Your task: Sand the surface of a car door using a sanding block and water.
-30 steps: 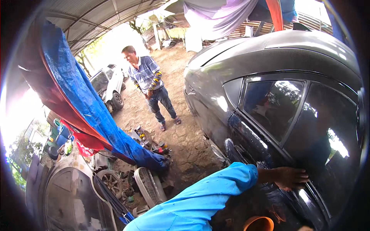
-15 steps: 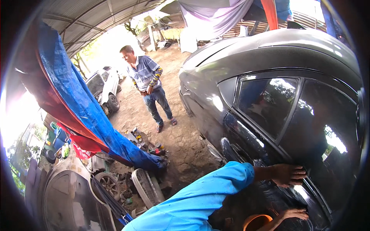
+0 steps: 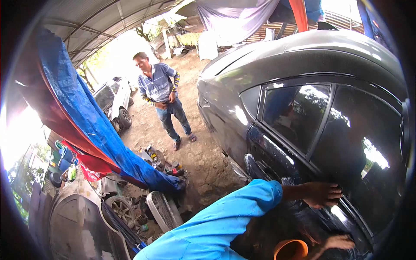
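Note:
A glossy black car door (image 3: pixel 277 151) stands at my right, its lower panel wet or scuffed. My left hand (image 3: pixel 321 195), at the end of a bright blue sleeve, rests on the door just under the window (image 3: pixel 299 115). Its fingers are stretched out and it holds nothing I can see. Lower down, my right hand (image 3: pixel 339 242) lies against the door panel, blurred by motion. Its fingers look extended; anything thin beneath the palm is hidden. Close by its wrist is an orange bucket (image 3: pixel 278 251), cut off by the lower edge.
A person (image 3: pixel 160 89) stands on the dirt floor beyond the car's end. Blue tarpaulin (image 3: pixel 93 117) hangs at the left. Beneath it lie a wheel (image 3: pixel 121 211), a grille-like part (image 3: pixel 160 212) and several cans (image 3: pixel 151 151). A white car (image 3: pixel 113 99) is parked farther back.
My right hand has shifted slightly right along the door and is now blurred. My left hand stays by the window's lower edge. The standing person's hands have moved a little at the waist.

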A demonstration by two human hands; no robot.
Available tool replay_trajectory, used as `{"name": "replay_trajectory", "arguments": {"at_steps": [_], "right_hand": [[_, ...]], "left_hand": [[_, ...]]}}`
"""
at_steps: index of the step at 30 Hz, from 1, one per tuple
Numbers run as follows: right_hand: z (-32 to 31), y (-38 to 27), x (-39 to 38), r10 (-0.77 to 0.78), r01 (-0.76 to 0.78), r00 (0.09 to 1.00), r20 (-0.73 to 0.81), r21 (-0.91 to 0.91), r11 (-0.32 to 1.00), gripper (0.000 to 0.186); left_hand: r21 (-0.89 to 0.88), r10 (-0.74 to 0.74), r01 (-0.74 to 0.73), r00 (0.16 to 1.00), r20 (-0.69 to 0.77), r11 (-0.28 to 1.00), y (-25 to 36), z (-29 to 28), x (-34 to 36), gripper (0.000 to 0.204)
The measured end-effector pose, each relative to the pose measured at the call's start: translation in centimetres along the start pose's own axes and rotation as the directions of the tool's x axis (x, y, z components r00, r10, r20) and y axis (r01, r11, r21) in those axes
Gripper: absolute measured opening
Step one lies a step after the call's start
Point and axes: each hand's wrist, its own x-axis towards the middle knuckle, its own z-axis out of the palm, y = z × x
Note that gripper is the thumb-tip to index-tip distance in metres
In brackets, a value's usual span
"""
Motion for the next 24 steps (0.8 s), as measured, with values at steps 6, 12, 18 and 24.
{"name": "replay_trajectory", "arguments": {"at_steps": [6,12,18,24], "right_hand": [[-2.4,3.4,7.3,-0.195,0.194,0.98,-0.03,-0.039,0.98,0.059],[-6.2,-1.8,5.8,-0.2,0.31,0.908,0.367,-0.271,0.911,0.053],[-3.6,11.6,10.4,0.184,-0.034,0.904,0.387,-0.364,0.931,0.042],[-5.6,0.5,7.7,-0.298,0.22,0.921,0.25,0.297,0.929,0.049]], "left_hand": [[0.054,0.001,0.004,0.996,-0.086,0.999,0.4,-0.2,0.8,0.072],[-0.026,0.008,-0.009,1.0,-0.023,1.0,0.5,0.5,0.3,0.071],[0.005,0.012,-0.011,0.998,-0.065,1.0,-0.3,-0.1,0.5,0.072],[-0.052,0.008,-0.01,0.999,-0.031,0.999,0.3,0.0,0.6,0.072]]}}
